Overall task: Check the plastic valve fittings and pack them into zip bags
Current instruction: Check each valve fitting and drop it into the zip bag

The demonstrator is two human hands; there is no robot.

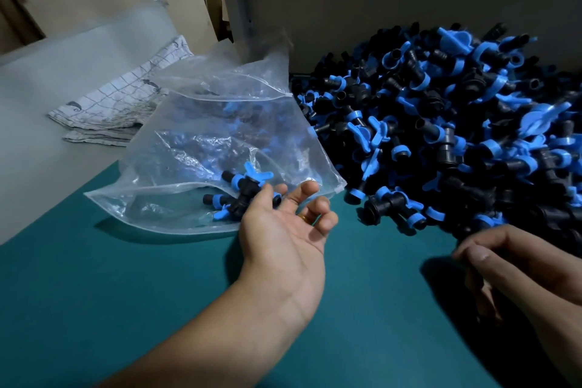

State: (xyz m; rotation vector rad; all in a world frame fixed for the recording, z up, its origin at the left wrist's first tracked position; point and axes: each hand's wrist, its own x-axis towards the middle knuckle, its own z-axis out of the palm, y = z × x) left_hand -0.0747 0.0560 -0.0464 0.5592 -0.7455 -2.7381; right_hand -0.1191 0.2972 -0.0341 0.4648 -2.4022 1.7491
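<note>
Clear zip bag (201, 148) holds few fittings (234, 195); we release them with left hand (283, 227) spread. Right hand (516, 264) curled, content unclear; big pile (456, 123) remains.

The right hand (522, 274) is blurred, cut by the frame edge; its grasp cannot be told.
</note>
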